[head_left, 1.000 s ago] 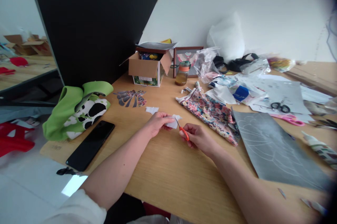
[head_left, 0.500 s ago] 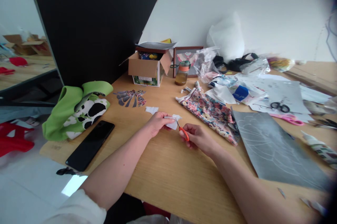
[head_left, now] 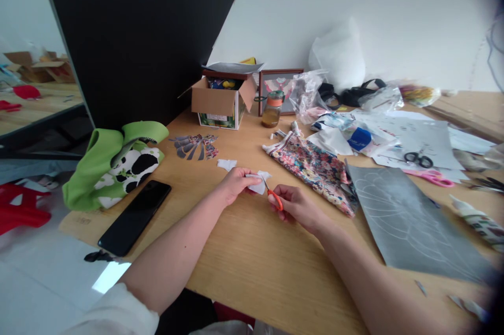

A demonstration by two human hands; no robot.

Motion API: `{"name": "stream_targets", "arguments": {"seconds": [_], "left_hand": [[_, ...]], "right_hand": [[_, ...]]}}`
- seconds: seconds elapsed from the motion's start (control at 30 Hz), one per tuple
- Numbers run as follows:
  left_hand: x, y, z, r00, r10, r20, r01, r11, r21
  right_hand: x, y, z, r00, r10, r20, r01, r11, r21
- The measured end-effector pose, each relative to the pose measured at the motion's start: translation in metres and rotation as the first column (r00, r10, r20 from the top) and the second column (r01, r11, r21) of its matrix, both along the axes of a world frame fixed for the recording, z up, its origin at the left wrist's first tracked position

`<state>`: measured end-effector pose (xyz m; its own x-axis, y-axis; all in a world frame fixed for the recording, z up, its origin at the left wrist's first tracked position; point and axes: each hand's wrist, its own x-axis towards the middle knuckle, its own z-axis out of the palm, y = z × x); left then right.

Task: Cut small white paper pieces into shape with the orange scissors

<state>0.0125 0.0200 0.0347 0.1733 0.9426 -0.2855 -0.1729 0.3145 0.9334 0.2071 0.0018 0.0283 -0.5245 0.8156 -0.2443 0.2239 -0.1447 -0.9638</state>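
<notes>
Near edge of the wooden surface (head_left: 252, 267): both forearms reach in. Left hand (head_left: 235, 184) is closed, pinching a small white scrap (head_left: 259, 184) just above the wood. Right hand (head_left: 297, 205) is curled around small orange-handled scissors (head_left: 273, 197), blades at the scrap's edge. Left of the arms lies a black phone (head_left: 135, 216), beside a green panda-print cloth (head_left: 116, 159). Right: grey sheet (head_left: 409, 222) and floral fabric (head_left: 315, 167). Farther back, an open cardboard box (head_left: 220, 98), a jar (head_left: 272, 109), a picture frame (head_left: 280, 85).
</notes>
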Motion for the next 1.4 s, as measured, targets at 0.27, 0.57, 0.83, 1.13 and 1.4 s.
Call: {"name": "stream_targets", "arguments": {"seconds": [0.27,0.57,0.83,1.13,1.4], "left_hand": [[-0.0009,0.0,-0.0011,1.0,-0.016,0.002,0.016,1.0,0.016],[-0.0012,0.0008,-0.0002,1.0,0.008,-0.005,-0.008,1.0,0.003],[-0.0027,0.0012,-0.001,1.0,0.001,0.01,-0.001,0.999,-0.034],[-0.0016,0.0009,0.0005,0.999,0.026,0.028,-0.025,0.998,-0.049],[-0.0011,0.0006,-0.0003,0.998,0.048,0.04,-0.046,0.998,-0.045]], "right_hand": [[-0.0007,0.0008,-0.0019,1.0,-0.004,-0.01,0.004,1.0,0.011],[-0.0025,0.0004,0.0009,1.0,-0.029,0.004,0.029,0.999,0.016],[-0.0028,0.0005,0.0008,0.999,-0.039,-0.001,0.039,0.999,0.03],[-0.0031,-0.0016,0.004,0.999,-0.048,0.026,0.048,0.999,0.009],[-0.0017,-0.0009,0.0032,0.999,-0.027,0.019,0.027,1.0,-0.01]]}}
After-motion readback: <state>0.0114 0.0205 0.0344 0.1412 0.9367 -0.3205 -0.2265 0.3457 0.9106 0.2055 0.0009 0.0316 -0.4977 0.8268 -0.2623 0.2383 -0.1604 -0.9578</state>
